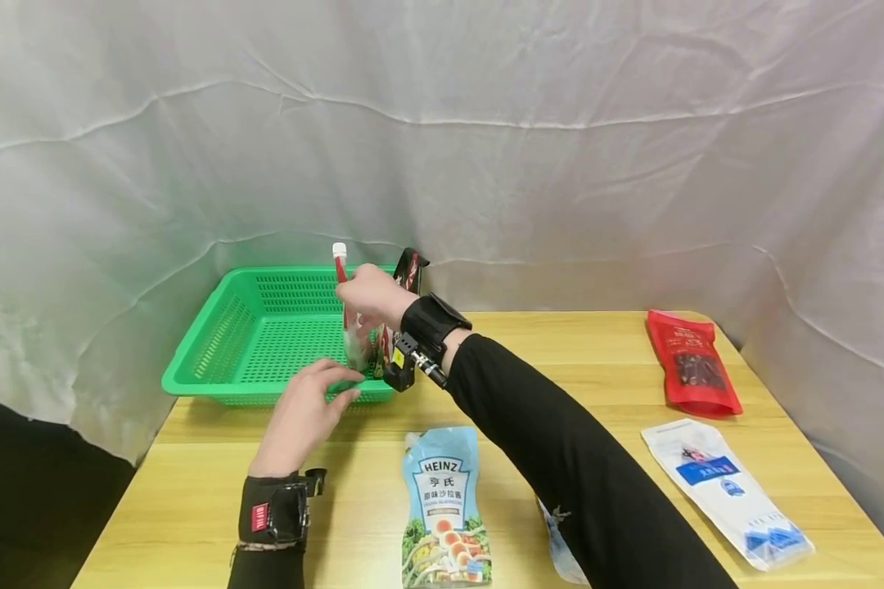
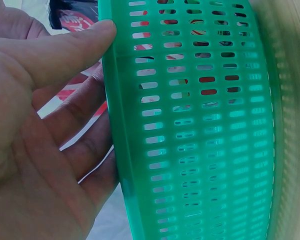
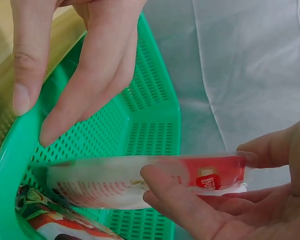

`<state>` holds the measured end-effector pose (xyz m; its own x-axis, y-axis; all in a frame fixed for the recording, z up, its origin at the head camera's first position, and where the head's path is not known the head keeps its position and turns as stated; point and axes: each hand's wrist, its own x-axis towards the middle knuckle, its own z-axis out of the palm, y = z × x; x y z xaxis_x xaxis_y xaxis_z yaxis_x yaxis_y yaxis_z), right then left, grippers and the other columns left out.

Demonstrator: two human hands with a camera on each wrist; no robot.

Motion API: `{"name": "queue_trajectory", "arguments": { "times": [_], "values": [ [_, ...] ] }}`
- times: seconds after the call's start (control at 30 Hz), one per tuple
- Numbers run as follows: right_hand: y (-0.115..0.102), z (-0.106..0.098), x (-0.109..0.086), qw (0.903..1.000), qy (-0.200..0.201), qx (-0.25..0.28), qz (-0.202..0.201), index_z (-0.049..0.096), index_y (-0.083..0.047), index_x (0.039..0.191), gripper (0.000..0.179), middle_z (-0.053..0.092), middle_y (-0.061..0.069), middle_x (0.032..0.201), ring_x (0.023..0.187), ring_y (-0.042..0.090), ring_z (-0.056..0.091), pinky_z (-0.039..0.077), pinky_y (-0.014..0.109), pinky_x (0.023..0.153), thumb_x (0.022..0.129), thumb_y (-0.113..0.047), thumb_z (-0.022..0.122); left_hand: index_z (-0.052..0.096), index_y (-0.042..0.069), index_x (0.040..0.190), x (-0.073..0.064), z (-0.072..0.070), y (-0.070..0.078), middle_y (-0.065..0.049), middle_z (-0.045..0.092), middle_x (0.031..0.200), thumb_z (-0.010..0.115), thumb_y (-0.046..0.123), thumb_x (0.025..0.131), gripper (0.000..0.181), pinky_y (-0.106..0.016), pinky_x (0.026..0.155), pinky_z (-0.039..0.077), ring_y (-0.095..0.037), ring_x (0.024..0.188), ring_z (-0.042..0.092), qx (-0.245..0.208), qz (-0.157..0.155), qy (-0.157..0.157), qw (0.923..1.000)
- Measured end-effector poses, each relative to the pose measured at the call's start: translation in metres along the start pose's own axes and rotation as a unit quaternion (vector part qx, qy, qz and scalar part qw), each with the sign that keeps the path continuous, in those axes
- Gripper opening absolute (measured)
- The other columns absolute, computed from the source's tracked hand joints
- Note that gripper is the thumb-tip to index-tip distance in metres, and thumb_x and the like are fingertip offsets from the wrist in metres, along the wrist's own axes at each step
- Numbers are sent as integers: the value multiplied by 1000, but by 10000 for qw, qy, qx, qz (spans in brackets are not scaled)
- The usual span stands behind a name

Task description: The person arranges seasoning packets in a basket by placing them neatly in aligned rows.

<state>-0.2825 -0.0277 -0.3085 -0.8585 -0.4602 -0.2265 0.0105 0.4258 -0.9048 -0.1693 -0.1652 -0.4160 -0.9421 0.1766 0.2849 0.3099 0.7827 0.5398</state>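
Note:
My right hand (image 1: 376, 296) grips a red-and-white pouch (image 3: 115, 182) with a white cap, fingers on one side and thumb on the other. The pouch stands upright inside the green plastic basket (image 1: 224, 390), near its right end. My left hand (image 1: 305, 415) pinches the basket's near rim, thumb outside and fingers inside, as the left wrist view shows. Beside the held pouch, against the basket's right end, stands a black and red packet (image 1: 410, 268), partly hidden behind my right hand and wrist.
On the wooden table (image 1: 560, 360) in front lies a light-blue Heinz salad dressing pouch (image 1: 445, 507). A blue-and-white packet (image 1: 562, 552) is mostly hidden under my right sleeve. To the right lie a red packet (image 1: 696, 364) and a white-and-blue bag (image 1: 729, 495). A pale curtain (image 1: 523, 164) hangs behind.

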Motion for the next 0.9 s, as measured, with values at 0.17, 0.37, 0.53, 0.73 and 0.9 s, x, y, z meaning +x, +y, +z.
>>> {"name": "queue_trajectory", "arguments": {
  "times": [0.17, 0.37, 0.53, 0.73, 0.9],
  "values": [
    [0, 1, -1, 9999, 100, -60, -10, 43, 4, 151, 47, 59, 23, 124, 81, 36, 57, 62, 51, 85, 111, -21, 49, 78, 9, 114, 0, 1, 1, -10, 71, 114, 79, 7, 91, 23, -56, 94, 54, -35, 110, 66, 18, 62, 35, 10000],
    [-5, -7, -19, 9976, 96, -669, -147, 26, -9, 164, 65, 39, 13, 163, 131, 28, 56, 54, 37, 102, 110, -32, 52, 78, 7, 113, -4, -1, -3, -11, 72, 115, 79, 7, 91, 22, -56, 92, 55, -36, 110, 66, 24, 139, 88, 9999],
    [-8, -22, -51, 9882, 455, -1106, -954, 26, -16, 165, 69, 40, 5, 164, 146, 22, 45, 44, 34, 113, 107, -34, 57, 78, 7, 115, -6, -5, -8, -13, 71, 119, 79, 6, 91, 24, -57, 93, 55, -38, 112, 66, 45, 78, 136, 9999],
    [6, -53, -94, 9664, 1192, -844, -2115, 43, -13, 158, 58, 53, 4, 154, 131, 19, 59, 53, 35, 105, 104, -21, 63, 78, 7, 115, -4, -8, -9, -13, 71, 120, 78, 6, 91, 24, -58, 93, 55, -38, 111, 66, 26, 40, 117, 9999],
    [36, -86, -123, 9434, 1896, -347, -2700, 55, -6, 148, 48, 61, 10, 145, 125, 23, 64, 53, 33, 104, 101, -9, 66, 78, 8, 115, -6, -6, -8, -12, 71, 118, 79, 6, 91, 24, -58, 92, 55, -37, 109, 67, 24, -38, 89, 9999]
  ]
}}
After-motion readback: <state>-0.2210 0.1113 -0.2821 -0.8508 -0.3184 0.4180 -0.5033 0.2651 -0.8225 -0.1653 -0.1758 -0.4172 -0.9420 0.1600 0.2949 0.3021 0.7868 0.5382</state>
